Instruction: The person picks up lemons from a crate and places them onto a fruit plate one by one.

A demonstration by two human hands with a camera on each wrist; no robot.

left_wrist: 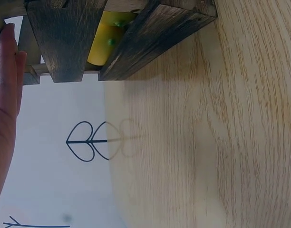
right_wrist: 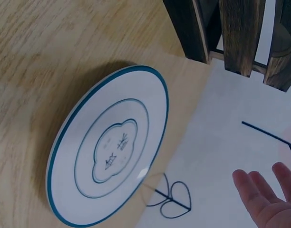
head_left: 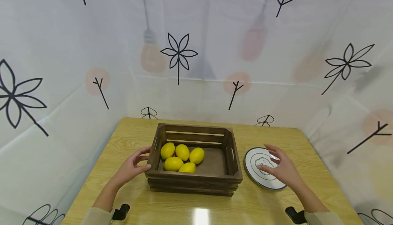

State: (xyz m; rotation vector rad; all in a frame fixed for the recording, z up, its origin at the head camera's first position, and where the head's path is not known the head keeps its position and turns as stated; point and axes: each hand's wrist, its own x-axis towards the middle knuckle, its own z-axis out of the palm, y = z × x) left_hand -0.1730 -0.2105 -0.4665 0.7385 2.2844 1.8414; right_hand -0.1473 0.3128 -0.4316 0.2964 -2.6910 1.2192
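A dark brown slatted wooden crate (head_left: 193,184) stands on the table with several yellow lemons (head_left: 182,152) grouped in its left half. My left hand (head_left: 130,168) touches the crate's left side, its fingertips and thumb against the wood. In the left wrist view those fingers (left_wrist: 6,71) lie straight along the slats, and a lemon (left_wrist: 105,40) shows through a gap. To the crate's right lies a white plate (head_left: 253,167) with a dark rim and a line pattern. Above it hovers my right hand (head_left: 284,170), fingers and thumb spread apart, holding nothing.
The light wooden table (head_left: 129,201) carries the crate and plate. A white printed cloth (head_left: 208,95) hangs behind and at both sides of it. A narrow strip of table separates the plate from the crate's right wall.
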